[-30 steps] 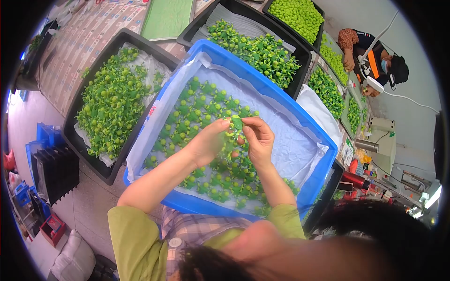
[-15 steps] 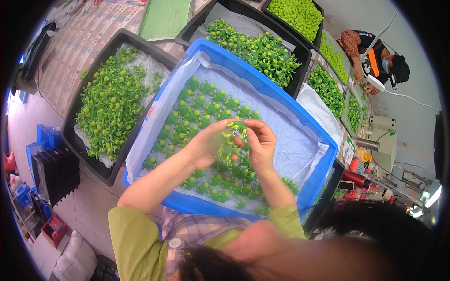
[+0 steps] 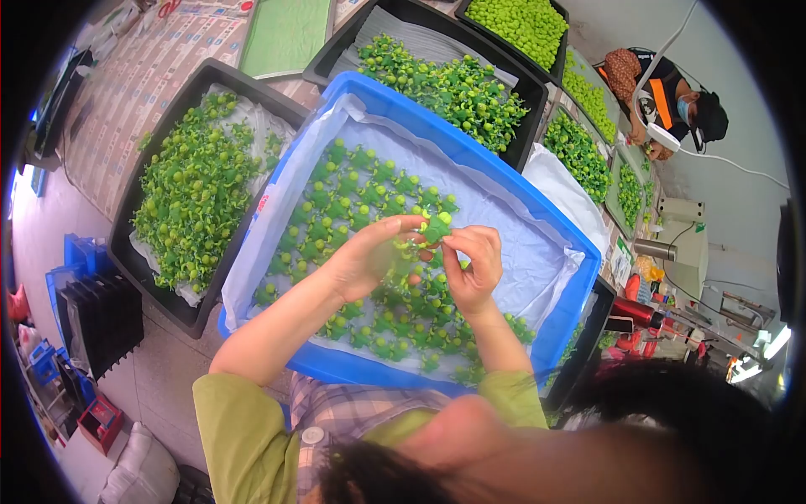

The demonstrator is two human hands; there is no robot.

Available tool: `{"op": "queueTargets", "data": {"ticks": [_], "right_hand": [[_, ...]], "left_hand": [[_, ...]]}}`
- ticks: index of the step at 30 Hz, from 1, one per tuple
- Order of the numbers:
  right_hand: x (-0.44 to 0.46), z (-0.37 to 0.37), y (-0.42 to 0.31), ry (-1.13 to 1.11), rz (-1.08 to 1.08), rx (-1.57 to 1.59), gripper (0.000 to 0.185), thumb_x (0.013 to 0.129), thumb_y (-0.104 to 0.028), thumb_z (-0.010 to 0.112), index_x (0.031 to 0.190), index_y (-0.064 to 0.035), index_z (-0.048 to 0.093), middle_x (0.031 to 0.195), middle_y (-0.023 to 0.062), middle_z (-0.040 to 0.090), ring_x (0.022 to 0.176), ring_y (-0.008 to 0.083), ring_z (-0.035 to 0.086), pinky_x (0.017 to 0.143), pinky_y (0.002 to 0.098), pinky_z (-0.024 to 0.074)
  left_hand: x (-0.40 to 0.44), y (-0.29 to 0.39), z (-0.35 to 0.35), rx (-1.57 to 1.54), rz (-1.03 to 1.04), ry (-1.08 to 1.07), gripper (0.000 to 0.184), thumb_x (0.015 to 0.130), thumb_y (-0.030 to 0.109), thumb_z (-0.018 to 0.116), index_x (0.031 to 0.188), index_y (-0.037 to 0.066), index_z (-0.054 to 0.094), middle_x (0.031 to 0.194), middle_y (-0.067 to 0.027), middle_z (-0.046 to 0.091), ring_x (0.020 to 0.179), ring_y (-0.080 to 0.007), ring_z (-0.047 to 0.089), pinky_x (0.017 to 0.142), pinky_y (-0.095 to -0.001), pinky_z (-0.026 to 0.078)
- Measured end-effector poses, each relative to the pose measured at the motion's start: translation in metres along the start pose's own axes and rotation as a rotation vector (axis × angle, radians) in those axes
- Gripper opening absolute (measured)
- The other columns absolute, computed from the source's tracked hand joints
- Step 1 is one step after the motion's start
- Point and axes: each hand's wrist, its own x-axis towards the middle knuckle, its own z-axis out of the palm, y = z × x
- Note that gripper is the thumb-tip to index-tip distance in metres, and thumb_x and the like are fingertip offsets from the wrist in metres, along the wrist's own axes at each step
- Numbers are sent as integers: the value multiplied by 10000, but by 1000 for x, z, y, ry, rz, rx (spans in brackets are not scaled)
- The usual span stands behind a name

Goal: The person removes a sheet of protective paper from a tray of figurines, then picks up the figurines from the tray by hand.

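Note:
Both my hands are over a blue tray (image 3: 554, 189) lined with a white sheet (image 3: 478, 202). Between my fingertips is a small green figure (image 3: 437, 227) with a round light-green ball on it. My right hand (image 3: 476, 265) pinches its edge with thumb and forefinger. My left hand (image 3: 365, 260) is curled, its thumb and forefinger at the figure's other side. Blurred green figures show by the left palm; whether they lie in it or below, I cannot tell. Many similar figures (image 3: 361, 189) are spread on the sheet.
A black tray (image 3: 214, 294) heaped with such figures stands to the left, another black tray (image 3: 537, 109) behind. Farther back are a bin of light-green balls (image 3: 520, 29) and a green tray (image 3: 287, 34). A masked co-worker (image 3: 663, 97) works at the far right.
The figure at my fingertips has turned, its flat green side now facing up. My right hand has shifted slightly right and its fingers have changed their hold. The view has moved slightly.

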Motion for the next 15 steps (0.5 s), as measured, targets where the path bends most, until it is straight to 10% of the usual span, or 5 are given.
{"op": "queueTargets", "data": {"ticks": [15], "right_hand": [[-18,-26,-16,-190,767,726,391,764,-65,590,1141,-37,490,839,21,549,791,88,508,732,229,401]], "left_hand": [[-5,-7,7,260,-8,-84,545,722,410,595,1115,63,447,992,-64,542,957,-223,520,667,-364,493]]}}
